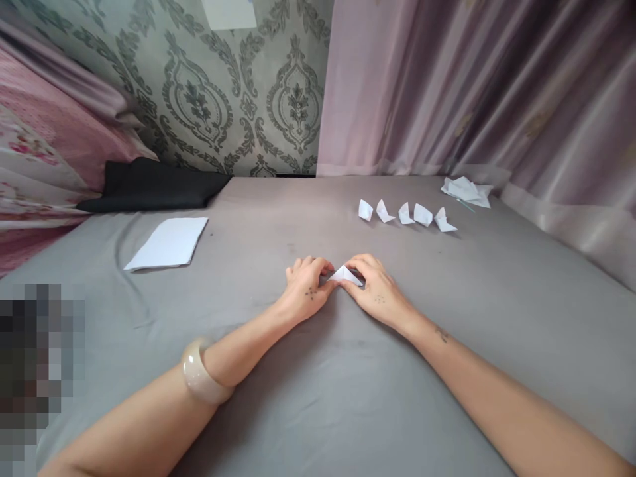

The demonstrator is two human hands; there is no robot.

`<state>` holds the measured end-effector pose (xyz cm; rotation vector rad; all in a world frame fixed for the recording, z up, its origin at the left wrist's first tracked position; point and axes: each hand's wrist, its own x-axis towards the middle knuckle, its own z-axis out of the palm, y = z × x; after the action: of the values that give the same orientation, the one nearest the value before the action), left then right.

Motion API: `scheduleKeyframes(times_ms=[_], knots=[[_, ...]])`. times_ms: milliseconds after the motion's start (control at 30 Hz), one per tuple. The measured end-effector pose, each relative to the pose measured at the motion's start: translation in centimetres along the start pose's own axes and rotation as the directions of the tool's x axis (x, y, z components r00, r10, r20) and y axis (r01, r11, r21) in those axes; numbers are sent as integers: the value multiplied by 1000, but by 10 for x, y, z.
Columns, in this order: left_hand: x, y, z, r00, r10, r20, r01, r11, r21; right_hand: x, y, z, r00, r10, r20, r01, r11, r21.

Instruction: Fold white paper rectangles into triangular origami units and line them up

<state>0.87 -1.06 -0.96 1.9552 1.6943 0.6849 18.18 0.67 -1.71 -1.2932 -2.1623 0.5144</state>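
Observation:
Between my two hands, near the middle of the grey cloth surface, is a small folded white paper (344, 274) shaped like a triangle. My left hand (309, 283) pinches its left corner between thumb and fingers. On the other side, my right hand (376, 286) grips the right part, its thumb on the near edge and fingers behind. Several finished-looking folded paper pieces (423, 214) stand in a loose row beyond my right hand. Part of the paper in hand is hidden by my fingers.
A stack of white paper sheets (169, 244) lies to the left, with a black cloth (159, 185) behind it. More crumpled or folded white paper (466, 190) sits at the far right by the curtain (407, 86). A patterned wall (243, 99) bounds the back.

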Motion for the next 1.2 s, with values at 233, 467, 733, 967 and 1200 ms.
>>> scheduleKeyframes(times_ms=[233, 467, 733, 967, 1200], knots=[[3, 0, -2, 997, 82, 5, -78, 966, -248, 1, 0, 0, 993, 113, -23, -95, 913, 397], [1, 11, 0, 997, -71, -3, 43, 625, -780, 2, -15, -8, 976, 208, 64, -173, 560, 810], [-8, 21, 0, 991, -7, 135, 115, 566, -816, 0, -10, -13, 948, 292, 125, -268, 524, 808], [-5, 16, -3, 996, -67, 67, 92, 521, -849, -4, -13, -20, 947, 282, 156, -291, 546, 785], [-6, 16, -2, 994, -63, 91, 111, 556, -824, -2, -13, -21, 951, 301, 71, -241, 575, 782]])
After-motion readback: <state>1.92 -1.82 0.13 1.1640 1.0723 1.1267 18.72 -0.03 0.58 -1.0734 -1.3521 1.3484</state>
